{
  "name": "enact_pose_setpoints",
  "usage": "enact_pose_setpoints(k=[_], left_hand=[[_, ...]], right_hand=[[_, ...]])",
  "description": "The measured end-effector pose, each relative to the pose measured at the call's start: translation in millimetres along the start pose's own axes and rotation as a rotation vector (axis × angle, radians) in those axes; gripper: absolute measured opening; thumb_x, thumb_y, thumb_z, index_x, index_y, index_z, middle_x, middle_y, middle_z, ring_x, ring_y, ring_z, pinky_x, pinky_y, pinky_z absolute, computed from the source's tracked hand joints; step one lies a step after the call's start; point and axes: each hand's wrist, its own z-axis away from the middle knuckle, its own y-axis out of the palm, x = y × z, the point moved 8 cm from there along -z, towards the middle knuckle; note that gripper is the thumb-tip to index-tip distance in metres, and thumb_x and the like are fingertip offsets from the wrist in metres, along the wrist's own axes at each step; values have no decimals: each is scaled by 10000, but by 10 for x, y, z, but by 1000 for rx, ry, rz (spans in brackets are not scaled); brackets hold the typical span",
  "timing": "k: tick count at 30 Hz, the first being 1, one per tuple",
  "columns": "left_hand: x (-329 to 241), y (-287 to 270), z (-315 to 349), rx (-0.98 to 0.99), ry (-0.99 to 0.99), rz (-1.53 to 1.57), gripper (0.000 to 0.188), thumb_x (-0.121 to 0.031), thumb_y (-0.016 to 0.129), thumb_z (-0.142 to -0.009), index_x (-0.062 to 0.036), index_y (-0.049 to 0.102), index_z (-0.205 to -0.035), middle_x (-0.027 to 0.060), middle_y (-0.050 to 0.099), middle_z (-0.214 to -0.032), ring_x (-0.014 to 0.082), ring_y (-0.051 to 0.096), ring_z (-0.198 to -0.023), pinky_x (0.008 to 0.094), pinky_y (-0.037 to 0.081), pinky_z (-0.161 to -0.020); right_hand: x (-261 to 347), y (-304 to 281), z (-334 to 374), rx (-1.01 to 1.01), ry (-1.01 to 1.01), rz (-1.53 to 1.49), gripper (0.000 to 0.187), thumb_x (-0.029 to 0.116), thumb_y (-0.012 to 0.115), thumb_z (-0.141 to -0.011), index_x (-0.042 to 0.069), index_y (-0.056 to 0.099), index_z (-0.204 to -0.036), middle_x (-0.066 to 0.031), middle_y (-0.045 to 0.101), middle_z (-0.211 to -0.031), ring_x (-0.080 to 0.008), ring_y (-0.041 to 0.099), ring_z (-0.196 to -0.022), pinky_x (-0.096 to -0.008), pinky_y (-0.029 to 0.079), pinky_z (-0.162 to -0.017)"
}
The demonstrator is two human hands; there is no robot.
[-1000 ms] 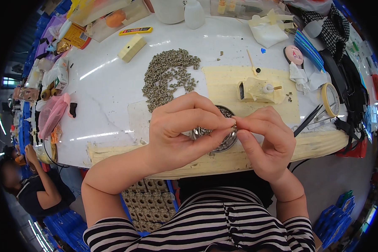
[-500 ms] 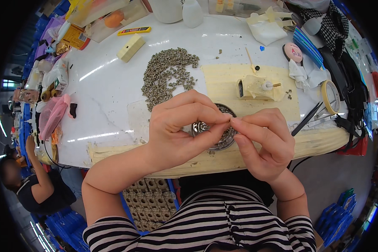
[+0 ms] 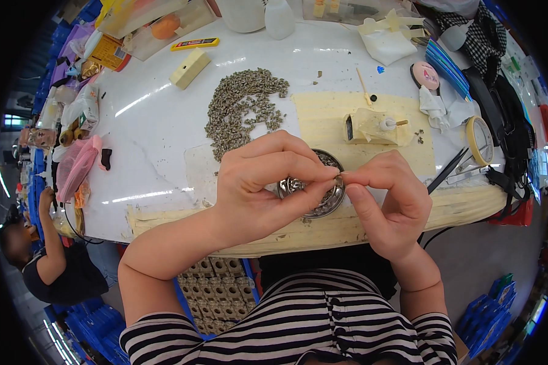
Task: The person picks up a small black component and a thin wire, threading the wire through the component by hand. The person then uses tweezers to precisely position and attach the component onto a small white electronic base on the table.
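Above a round metal bowl (image 3: 333,205) of small shiny metal pieces, my two hands meet at their fingertips. My left hand (image 3: 262,185) is closed in a pinch on a small metal piece (image 3: 338,178), which barely shows between the tips. My right hand (image 3: 393,198) is closed too, its index fingertip at that piece and the thumb tip a little lower; whatever else its fingers hold is hidden. Beyond my left hand lies a spread heap of small grey-brown metal pieces (image 3: 234,109) on the white table (image 3: 158,131).
A tape-wrapped block (image 3: 377,128) sits on yellow paper (image 3: 323,115). Long black tweezers (image 3: 447,170) and a tape roll (image 3: 480,141) lie right. Cream block (image 3: 190,68) stands far left. Below the table edge is a crate of metal parts (image 3: 219,289). Another person (image 3: 58,267) sits left.
My right hand has shifted slightly right, with its thumb lower and its index finger straighter. My left hand stays almost in place. The other person's arm has moved a little.
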Motion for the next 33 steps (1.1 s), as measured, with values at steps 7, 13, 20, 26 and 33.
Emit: enact_pose_setpoints(k=[7,13,20,26,33], left_hand=[[40,-28,13,-32,-39,47,213,95,736,-726,-13,707,-907,76,644,-877,136,614,-755,235,474,-634],[-3,-30,-9,-20,3,64,229,96,742,-724,-31,713,-912,75,640,-873,131,609,-757,234,477,-626],[-8,9,-19,23,1,59,235,88,744,-729,-51,721,-917,68,641,-865,135,614,-758,237,488,-620],[-2,16,-5,23,-8,49,225,89,738,-729,-35,716,-916,77,645,-868,139,621,-763,234,490,-626],[46,0,-5,-18,-54,52,215,98,735,-721,-15,708,-901,89,646,-871,138,618,-752,222,477,-629]], right_hand=[[168,52,-22,14,-151,127,267,-32,755,-694,33,722,-951,-63,661,-827,-197,593,-707,-289,455,-632],[38,59,-15,46,-27,34,214,-18,731,-739,10,712,-950,-87,666,-836,-196,597,-714,-288,456,-644],[-167,99,24,95,192,-251,114,6,708,-790,-7,688,-901,-88,663,-835,-174,602,-744,-276,457,-685],[-175,74,31,59,190,-228,132,-2,733,-763,12,689,-887,-78,651,-816,-166,596,-751,-271,456,-683],[188,11,1,-18,-208,180,322,-21,774,-678,34,715,-990,-56,646,-812,-197,578,-711,-284,453,-634]])
